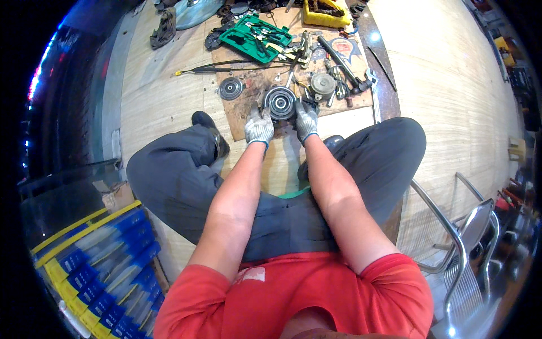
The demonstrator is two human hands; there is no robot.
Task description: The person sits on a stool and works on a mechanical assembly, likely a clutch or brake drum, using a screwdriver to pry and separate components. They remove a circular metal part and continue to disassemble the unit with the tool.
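Between my two hands is a round pulley (279, 103) with dark and silvery concentric rings, its face turned up. My left hand (259, 124), in a grey-white work glove, is closed on its left side. My right hand (307, 120), gloved the same way, is closed on the right side. What lies beneath the pulley is hidden. To the left, a flat ringed disc (231, 88) rests on a stained cardboard sheet (240, 116). A dull silver round metal part (322, 86) sits beyond my right hand, with several hand tools beside it.
A hammer (341, 62) and an adjustable wrench (371, 78) lie at the far right of the cardboard. Farther off are an open green tool case (237, 38) and a yellow tray (324, 20). Blue bins (127, 265) stand lower left, a metal chair (460, 248) lower right.
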